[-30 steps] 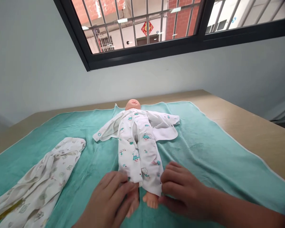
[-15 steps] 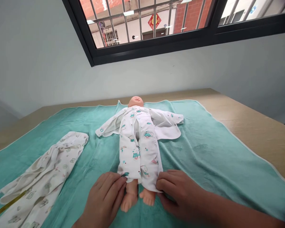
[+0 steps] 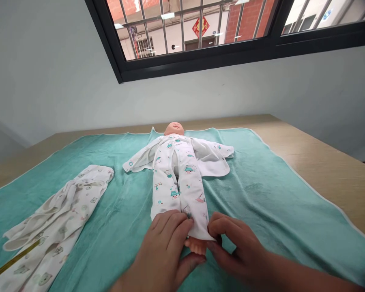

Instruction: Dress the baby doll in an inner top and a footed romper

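Caption: my L hand (image 3: 167, 247) curls, fingers bent, over one cuff of the printed pants (image 3: 178, 190); R hand (image 3: 240, 247) pinches the other cuff, thumb & fingers closed. Doll (image 3: 174, 129) lies face-up mid teal towel (image 3: 261, 182), feet toward me.

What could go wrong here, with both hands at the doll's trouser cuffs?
The left hand and right hand grip the trousers at the cuff; a hard tug might slide the doll down the towel. The open jacket under it could bunch. Only one foot shows, so toes may snag inside the cuff.
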### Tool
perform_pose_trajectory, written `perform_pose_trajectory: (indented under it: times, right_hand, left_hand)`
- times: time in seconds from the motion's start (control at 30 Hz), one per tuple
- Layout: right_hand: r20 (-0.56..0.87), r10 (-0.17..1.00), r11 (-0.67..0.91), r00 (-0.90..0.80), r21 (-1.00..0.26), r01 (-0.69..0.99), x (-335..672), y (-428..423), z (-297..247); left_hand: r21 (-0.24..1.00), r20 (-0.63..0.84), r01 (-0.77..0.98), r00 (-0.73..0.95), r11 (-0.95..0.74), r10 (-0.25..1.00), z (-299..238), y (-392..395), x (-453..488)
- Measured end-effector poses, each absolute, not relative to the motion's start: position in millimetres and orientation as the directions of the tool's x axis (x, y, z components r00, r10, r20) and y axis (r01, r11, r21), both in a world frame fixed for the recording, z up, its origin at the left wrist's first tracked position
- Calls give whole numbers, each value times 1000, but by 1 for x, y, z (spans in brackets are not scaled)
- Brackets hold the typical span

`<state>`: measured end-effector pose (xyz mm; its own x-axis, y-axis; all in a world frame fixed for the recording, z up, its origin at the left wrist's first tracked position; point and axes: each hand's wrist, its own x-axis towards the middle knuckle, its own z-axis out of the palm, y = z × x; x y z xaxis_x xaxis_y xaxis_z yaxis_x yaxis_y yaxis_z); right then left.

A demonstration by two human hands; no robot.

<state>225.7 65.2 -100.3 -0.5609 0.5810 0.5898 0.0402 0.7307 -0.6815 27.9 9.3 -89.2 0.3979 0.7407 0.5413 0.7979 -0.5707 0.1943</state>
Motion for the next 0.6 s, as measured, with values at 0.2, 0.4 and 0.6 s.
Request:
perform_pose_trajectory:
  times: [0.2,0.4,0.6]
  right_hand:
    - [599,562,769,-570,-632,94,225,45,-101]
    - [654,441,868,-615,-486,105,229,51,-105]
    - [682,493,862,-540,-464,202,223,53,-109]
  left_hand:
    - [307,506,762,376,-570,776,-83,10,42]
    - [369,521,773,288,-516,803,-85,8,50]
    - [446,546,760,187,-473,816,-86,7,51]
